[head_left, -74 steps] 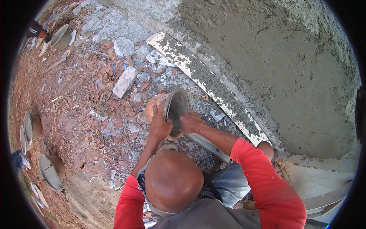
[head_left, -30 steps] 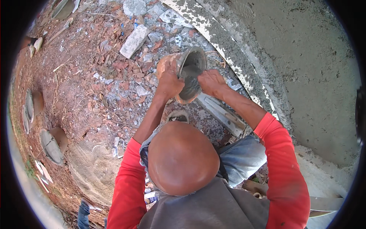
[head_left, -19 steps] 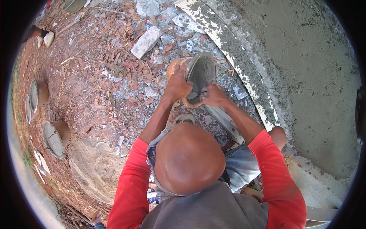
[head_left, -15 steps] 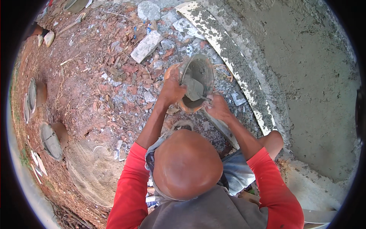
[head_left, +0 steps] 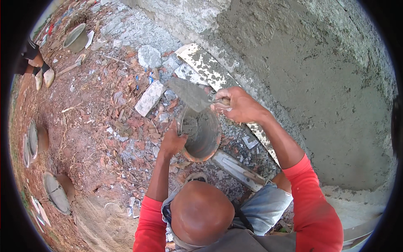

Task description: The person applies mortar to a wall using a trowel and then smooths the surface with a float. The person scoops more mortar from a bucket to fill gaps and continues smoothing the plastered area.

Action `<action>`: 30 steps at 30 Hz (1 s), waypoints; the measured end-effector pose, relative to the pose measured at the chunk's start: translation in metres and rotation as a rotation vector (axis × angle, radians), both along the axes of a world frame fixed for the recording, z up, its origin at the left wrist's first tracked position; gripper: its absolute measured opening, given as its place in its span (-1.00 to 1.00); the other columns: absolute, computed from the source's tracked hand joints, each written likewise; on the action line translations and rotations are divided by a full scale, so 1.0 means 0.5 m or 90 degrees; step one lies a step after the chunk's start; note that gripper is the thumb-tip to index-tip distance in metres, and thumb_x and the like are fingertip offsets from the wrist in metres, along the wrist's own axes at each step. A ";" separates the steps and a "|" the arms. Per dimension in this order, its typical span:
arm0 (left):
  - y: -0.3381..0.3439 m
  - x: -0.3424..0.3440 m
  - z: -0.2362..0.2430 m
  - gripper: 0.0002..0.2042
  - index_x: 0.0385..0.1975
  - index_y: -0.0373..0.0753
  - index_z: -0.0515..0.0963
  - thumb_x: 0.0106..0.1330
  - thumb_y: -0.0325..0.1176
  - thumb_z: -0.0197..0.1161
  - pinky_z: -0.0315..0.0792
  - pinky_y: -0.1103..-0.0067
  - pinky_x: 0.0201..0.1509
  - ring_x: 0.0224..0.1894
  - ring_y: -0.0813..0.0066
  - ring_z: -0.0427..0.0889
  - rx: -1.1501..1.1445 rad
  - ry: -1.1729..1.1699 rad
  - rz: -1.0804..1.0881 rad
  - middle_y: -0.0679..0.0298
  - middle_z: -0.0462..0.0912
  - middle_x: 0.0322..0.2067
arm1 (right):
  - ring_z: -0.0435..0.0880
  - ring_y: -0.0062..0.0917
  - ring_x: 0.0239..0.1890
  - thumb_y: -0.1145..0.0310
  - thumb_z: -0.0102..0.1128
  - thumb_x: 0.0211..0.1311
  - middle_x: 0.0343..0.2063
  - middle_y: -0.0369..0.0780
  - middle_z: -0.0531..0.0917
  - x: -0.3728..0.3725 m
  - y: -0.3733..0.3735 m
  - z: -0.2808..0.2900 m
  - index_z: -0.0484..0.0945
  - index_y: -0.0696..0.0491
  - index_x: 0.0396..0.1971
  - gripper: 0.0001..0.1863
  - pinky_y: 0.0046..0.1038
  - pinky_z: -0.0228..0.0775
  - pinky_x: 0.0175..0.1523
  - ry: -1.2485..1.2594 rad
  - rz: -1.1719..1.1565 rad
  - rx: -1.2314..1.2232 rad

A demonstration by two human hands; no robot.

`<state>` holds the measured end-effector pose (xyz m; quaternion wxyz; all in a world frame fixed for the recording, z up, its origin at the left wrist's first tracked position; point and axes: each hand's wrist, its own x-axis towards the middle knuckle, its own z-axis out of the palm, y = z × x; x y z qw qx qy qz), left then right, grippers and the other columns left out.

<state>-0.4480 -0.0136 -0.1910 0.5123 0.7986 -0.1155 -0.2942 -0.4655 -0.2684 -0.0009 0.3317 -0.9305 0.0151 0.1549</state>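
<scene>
A bucket (head_left: 213,140) of grey mortar tilts in front of me, its mouth facing up toward the view. My left hand (head_left: 173,140) grips its left rim, thumb over the edge. In my right hand (head_left: 240,106) is a trowel (head_left: 189,94), held by its handle above the bucket's far rim. Its broad blade is coated with grey mortar and points left. Fingers of the right hand wrap round the handle, which they partly hide.
Wet grey mortar covers the surface (head_left: 336,113) at right. A mortar-splashed white strip (head_left: 205,67) runs along its foot. Near the bucket lie a long metal-looking bar (head_left: 239,170) and a pale block (head_left: 150,98). More buckets (head_left: 58,191) stand at left; another person's feet (head_left: 44,77) show farther off.
The trowel has come up out of the bucket, with my right hand moving up and away from me. The bucket now sits lower in view, still gripped by my left hand.
</scene>
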 end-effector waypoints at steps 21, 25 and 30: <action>-0.050 -0.022 -0.024 -0.19 0.44 -0.40 0.21 0.10 -0.39 0.28 0.30 0.27 0.46 0.40 -0.18 0.40 0.088 -0.046 -0.022 -0.30 0.40 0.32 | 0.78 -0.04 -0.19 0.34 0.35 0.02 -0.30 0.09 0.77 -0.140 -0.087 -0.227 0.75 0.20 -0.36 -0.76 -0.21 0.61 -0.04 0.186 0.083 -0.270; -0.071 -0.028 -0.032 -0.09 0.52 -0.39 0.10 0.06 -0.41 0.26 0.29 0.26 0.48 0.43 -0.22 0.35 0.055 -0.097 -0.113 -0.40 0.29 0.38 | 0.78 -0.06 -0.22 0.39 0.49 -0.16 -0.33 0.10 0.75 -0.193 0.083 -0.368 0.73 0.16 -0.46 -0.78 -0.13 0.62 -0.07 -0.026 0.080 -0.309; -0.081 -0.005 0.039 -0.22 0.45 -0.32 0.21 0.21 -0.27 0.33 0.52 0.19 0.19 0.07 -0.17 0.70 0.065 -0.163 -0.138 -0.26 0.71 -0.08 | 0.77 -0.04 -0.20 0.32 0.49 -0.01 -0.27 0.08 0.74 -0.186 0.051 -0.327 0.65 0.22 -0.17 -0.59 -0.12 0.60 -0.08 -0.014 0.082 -0.285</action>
